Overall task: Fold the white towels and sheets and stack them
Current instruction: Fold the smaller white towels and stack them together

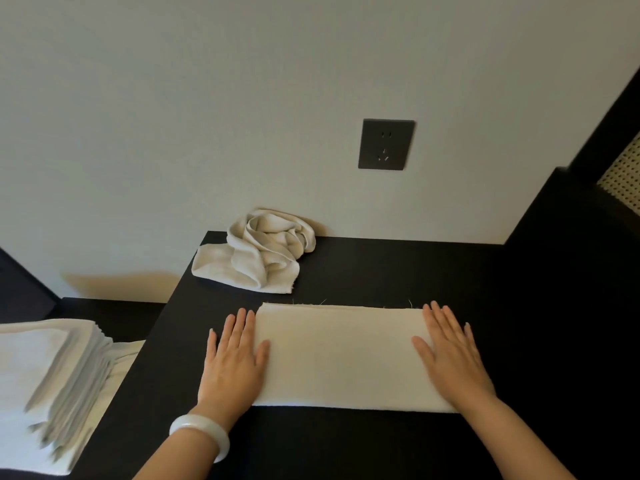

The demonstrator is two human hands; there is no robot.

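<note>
— White cloth is lying folded in front of you, yes? Where exactly is it sitting?

— Your folded towel (341, 355) is lying flat as a long rectangle on the black table (398, 271), its long edges running left to right, a few loose threads showing along the far edge.

— And what are your hands doing with it?

— You are pressing your left hand (233, 362) palm down at the towel's left end, fingers spread and straight; the thumb side is resting on the cloth while the outer fingers are lying on the bare tabletop just beside it. You are wearing a pale bangle (202, 436) on that wrist. Your right hand (450, 355) is lying flat on the towel's right end, fingers apart and pointing away from you. Neither hand is gripping anything; both are open and flat against the surface.

— What else is waiting on the table?

— A crumpled towel (261, 251) is sitting bunched up at the far left corner of the table, against the wall (242, 98), well apart from the folded one. A dark socket plate (386, 144) is showing on the wall above.

— And the finished pieces?

— To your left, off the table's edge and lower down, a stack of folded white linens (52, 375) is resting with its layered edges facing the table.
</note>
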